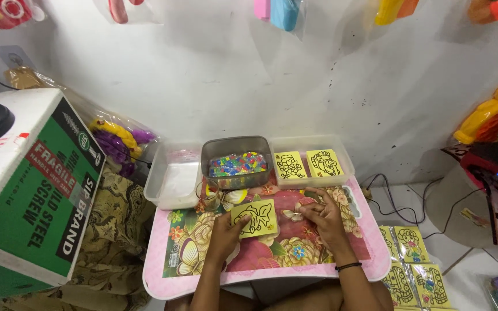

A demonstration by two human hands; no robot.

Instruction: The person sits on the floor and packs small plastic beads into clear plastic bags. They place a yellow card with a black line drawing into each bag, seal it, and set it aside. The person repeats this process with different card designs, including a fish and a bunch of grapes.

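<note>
Both hands rested low on the bench (203,276) — the left hand (224,233) pinched the lower edge of a yellow picture card (255,218), apparently steadying it flat, while the right hand (322,216) lay loosely curled just beside it, holding nothing that I could see. Beyond the card stood a grey tub of coloured bits (237,162), flanked by an empty clear tray (174,175) and a tray of two more cards (309,164) — all within easy reach. Further cards (413,265) lay on the tiled floor by a white wall.
</note>
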